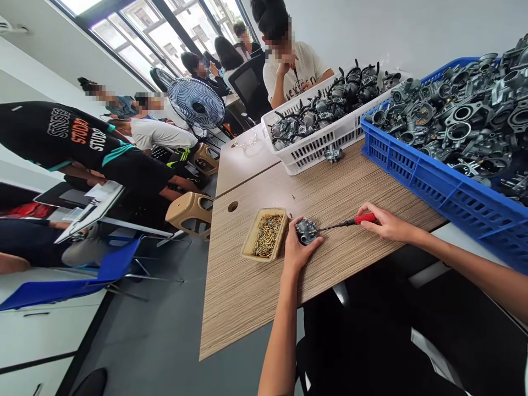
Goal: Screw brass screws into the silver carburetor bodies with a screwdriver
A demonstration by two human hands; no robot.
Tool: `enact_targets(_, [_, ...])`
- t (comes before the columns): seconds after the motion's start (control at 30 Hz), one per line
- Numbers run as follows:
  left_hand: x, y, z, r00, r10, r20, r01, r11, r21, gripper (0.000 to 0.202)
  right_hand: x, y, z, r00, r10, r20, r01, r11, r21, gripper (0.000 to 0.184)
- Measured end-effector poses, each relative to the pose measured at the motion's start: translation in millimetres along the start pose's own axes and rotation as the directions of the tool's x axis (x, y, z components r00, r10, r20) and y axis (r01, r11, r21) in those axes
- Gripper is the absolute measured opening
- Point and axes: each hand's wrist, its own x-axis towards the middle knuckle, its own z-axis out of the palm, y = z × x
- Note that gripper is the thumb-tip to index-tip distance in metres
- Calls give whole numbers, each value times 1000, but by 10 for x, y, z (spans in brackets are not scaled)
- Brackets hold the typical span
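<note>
My left hand (296, 248) is closed around a small grey metal carburetor body (306, 231) that rests at the table, thumb on its near side and fingers behind it. In my right hand (385, 224) is a screwdriver (364, 218) with a red and black handle, gripped at its end. Its dark shaft points left, and the tip meets the carburetor's right side; whether it sits in a screw is too small to tell. Just left of my left hand stands a cream plastic tub (246, 248) with many small brass parts (267, 235) inside.
A white basket (299, 164) of carburetors and a blue crate (412, 165) of metal bodies stand along the table's far and right sides. One loose carburetor (333, 154) lies by the white basket. Across the table sits a person (307, 66). A fan (196, 103) and stools are beyond.
</note>
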Motion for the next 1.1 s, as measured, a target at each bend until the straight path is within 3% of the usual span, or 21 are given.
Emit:
enact_targets(0.2, [0, 9, 0, 1000, 4, -4, -4, 1000, -5, 77, 0, 1, 15, 999, 29, -19, -30, 999, -37, 33])
enact_targets(0.83, [-9, 54, -9, 1000, -13, 12, 13, 1000, -4, 75, 6, 36, 1, 999, -41, -31, 39, 996, -76, 35])
enact_targets(1.1, [-3, 46, -10, 1000, 5, 9, -5, 1000, 2, 75, 0, -55, 8, 1000, 17, -17, -19, 996, -92, 32])
